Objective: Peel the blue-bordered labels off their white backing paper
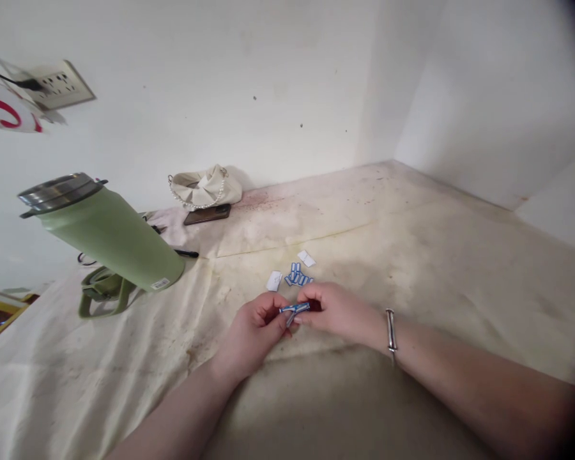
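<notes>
Both hands meet over the near middle of the cloth-covered table, pinching a small blue-and-white strip (294, 308) between them. My left hand (253, 329) is closed on its left end with thumb and fingertips. My right hand (338, 310), below a silver bracelet, grips the other end. The strip looks folded or doubled, but its exact kind is too small to make out. Just beyond the fingers lies a loose cluster of similar blue-edged pieces (297, 275). A white paper piece (274, 281) rests left of the cluster, and another white piece (306, 258) lies behind it.
At left stands a large green tumbler (115, 230) with a steel lid, a green strap handle (103, 291) beside it. Farther back are a dark phone (207, 214), a cream pouch (206, 186) and a black pen (186, 253). Walls border the wrinkled tablecloth (436, 287).
</notes>
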